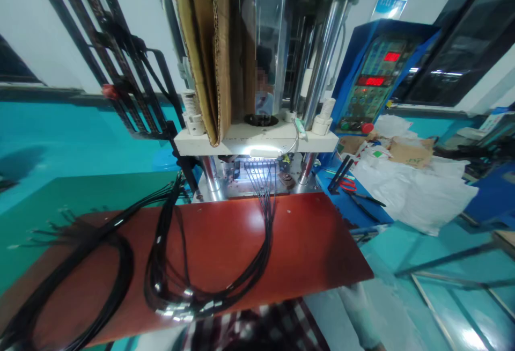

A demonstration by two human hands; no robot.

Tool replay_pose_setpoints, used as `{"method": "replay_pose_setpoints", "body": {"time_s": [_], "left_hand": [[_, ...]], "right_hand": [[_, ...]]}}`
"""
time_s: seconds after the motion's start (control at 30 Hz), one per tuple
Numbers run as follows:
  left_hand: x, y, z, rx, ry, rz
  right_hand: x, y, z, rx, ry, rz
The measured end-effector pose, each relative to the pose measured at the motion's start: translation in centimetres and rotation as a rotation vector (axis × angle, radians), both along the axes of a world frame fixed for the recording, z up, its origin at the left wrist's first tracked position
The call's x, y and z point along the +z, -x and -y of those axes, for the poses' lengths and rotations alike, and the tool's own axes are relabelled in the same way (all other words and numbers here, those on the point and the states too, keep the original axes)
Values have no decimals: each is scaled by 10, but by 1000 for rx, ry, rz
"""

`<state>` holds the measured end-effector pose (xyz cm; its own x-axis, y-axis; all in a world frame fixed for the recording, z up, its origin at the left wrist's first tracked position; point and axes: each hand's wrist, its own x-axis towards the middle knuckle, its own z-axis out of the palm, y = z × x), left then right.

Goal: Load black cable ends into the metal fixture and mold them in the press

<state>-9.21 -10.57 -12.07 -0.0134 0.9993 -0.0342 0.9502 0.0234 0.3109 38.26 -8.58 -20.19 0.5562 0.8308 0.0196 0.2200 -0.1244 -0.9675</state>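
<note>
Neither my left hand nor my right hand shows in the head view. Below the board's front edge, a blurred pale shape, perhaps a leg or sleeve, hides its detail. A bundle of thin black cables [261,254] curves across the red-brown board [309,243]. Their far ends fan out into the lit mould [257,170] of a press, under its white plate [237,144]. On the left lies a second, thicker coil of black cables [124,265], its loose tips reaching over the green surface [120,190].
Folded cardboard [223,72] stands on the press plate beside a clear tube. A blue control box [374,77] with red displays is at the right. Red-handled pliers [349,184] and dark tools lie on a blue shelf [325,182]. White bags [418,195] are piled beyond.
</note>
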Motion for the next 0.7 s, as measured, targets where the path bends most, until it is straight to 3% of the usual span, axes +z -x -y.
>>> {"method": "replay_pose_setpoints", "body": {"time_s": [0.1, 0.27, 0.43, 0.53, 0.7], "left_hand": [[-4, -1, 1, 148, 102, 3], [-23, 4, 5, 283, 240, 105], [-47, 15, 10, 491, 174, 399], [-51, 13, 14, 594, 151, 465], [-44, -1, 13, 540, 82, 554]], "right_hand": [[0, 2, 0, -19, -26, 30], [3, 9, 2, -16, -60, 21], [13, 11, -2, -29, -45, 19], [28, 16, -3, -4, -9, 65], [66, 36, 2, 90, 36, 167]]}}
